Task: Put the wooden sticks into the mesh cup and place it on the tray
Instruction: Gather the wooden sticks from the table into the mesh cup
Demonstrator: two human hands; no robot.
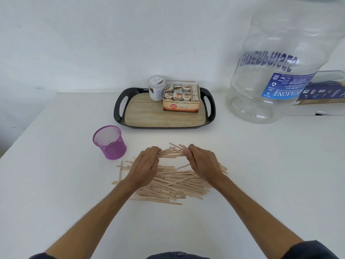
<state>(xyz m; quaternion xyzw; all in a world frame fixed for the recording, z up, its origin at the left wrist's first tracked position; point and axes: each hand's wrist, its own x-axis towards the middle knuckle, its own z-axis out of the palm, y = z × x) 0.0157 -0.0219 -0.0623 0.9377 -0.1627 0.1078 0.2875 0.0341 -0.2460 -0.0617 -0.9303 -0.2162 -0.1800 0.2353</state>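
Note:
A heap of flat wooden sticks (173, 184) lies on the white table in front of me. Both hands hold one bundle of sticks (171, 152) just beyond the heap: my left hand (145, 165) grips its left end and my right hand (203, 163) grips its right end. A purple mesh cup (110, 142) stands upright and looks empty, to the left of my left hand. The black tray with a wood-look floor (149, 116) sits farther back, behind the sticks.
On the tray's back half stand a white round tub (156, 87) and an open box of ginger tea bags (182, 98). A large clear water jug (276, 71) fills the right rear. The table's left edge runs diagonally at the left.

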